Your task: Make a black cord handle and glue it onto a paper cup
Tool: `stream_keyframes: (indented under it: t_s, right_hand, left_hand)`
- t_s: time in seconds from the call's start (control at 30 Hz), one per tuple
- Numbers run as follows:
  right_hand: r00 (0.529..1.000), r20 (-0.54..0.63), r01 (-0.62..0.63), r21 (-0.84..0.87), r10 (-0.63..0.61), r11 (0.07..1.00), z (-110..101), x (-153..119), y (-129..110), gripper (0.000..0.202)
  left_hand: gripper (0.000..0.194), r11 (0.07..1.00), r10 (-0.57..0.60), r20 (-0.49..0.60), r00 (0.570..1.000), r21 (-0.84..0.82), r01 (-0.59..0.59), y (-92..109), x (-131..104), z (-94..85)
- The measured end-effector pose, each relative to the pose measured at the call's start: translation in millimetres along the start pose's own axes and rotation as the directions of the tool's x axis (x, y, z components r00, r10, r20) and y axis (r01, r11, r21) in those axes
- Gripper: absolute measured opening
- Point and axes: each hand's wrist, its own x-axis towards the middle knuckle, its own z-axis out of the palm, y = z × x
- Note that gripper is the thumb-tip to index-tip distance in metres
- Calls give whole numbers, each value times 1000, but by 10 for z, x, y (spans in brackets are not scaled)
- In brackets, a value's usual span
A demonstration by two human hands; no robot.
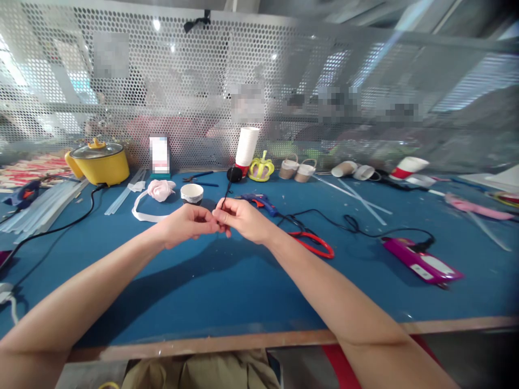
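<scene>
My left hand and my right hand meet over the middle of the table, their fingertips pinched close together. A thin black cord runs from between the fingers up to a round black ball behind them. Fingers cover the cord's lower end. Just behind my left hand stands a small white-rimmed cup with a dark lower part. A blue hot glue gun lies behind my right hand, and a red loop rests by my right forearm.
Along the back stand a yellow pot, a phone, stacked paper cups, a yellow crown-shaped piece and small baskets. White ribbon and pliers lie leftward. A purple power strip sits right, its cable crossing the table.
</scene>
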Motion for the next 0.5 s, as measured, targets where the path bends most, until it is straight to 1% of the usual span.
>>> stream_keyframes:
  t_s: [0.17, 0.27, 0.43, 0.5]
  right_hand:
    - [998, -57, -29, -62, 25, 998, -1, 4, -2, 33]
    - [997, -73, -39, -125, 30, 991, 13, -6, -27, 32]
    - [991, -136, -50, -227, 19, 973, 35, -18, -35, 30]
    - [988, -157, -46, -242, 8, 969, 49, -16, -20, 31]
  left_hand:
    - [22, 992, 28, 12, 1000, 124, -29, 86, -38, -29]
    - [18, 983, 48, -18, 999, 178, -44, 114, -45, -27]
    - [15, 970, 98, -60, 993, 228, -82, 64, -17, -15]
    - [17, 970, 95, -60, 994, 231, -79, 44, -9, -6]
